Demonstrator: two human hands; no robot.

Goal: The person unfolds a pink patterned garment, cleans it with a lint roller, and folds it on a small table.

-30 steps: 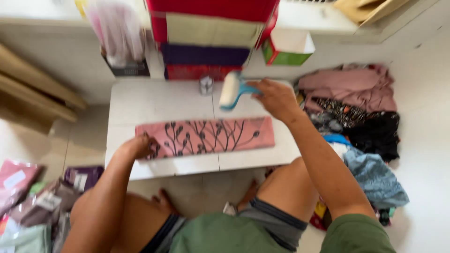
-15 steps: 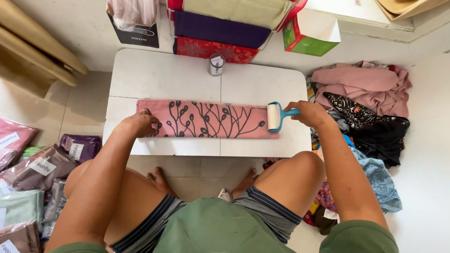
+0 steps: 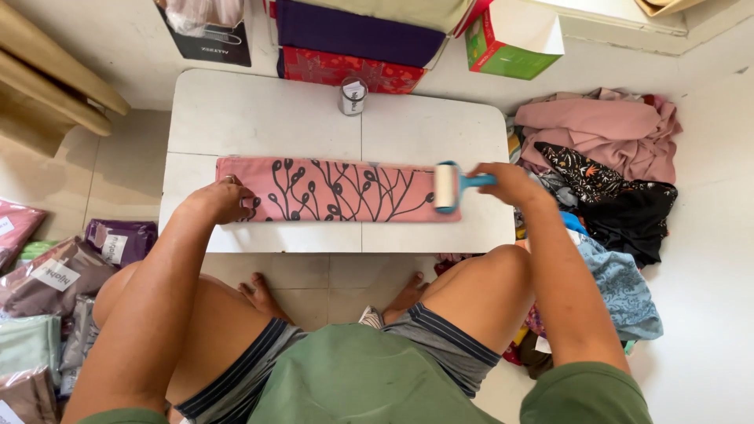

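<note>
A long folded pink cloth [image 3: 338, 190] with a dark branch print lies across a low white table [image 3: 267, 118]. My left hand [image 3: 220, 200] presses down on its left end. My right hand [image 3: 506, 182] grips the blue handle of a lint roller [image 3: 448, 187], whose white roll rests on the cloth's right end.
A small tin can [image 3: 353, 96] stands at the table's back edge, with stacked red and purple boxes [image 3: 353, 47] and a green box [image 3: 510, 35] behind. A heap of loose cloths [image 3: 605, 165] lies on the right. Bagged cloths [image 3: 55, 290] lie on the floor at left.
My right hand brought the lint roller down from above the table's back onto the cloth's right end, and it has now rolled slightly to the left. My left hand stays on the left end.
</note>
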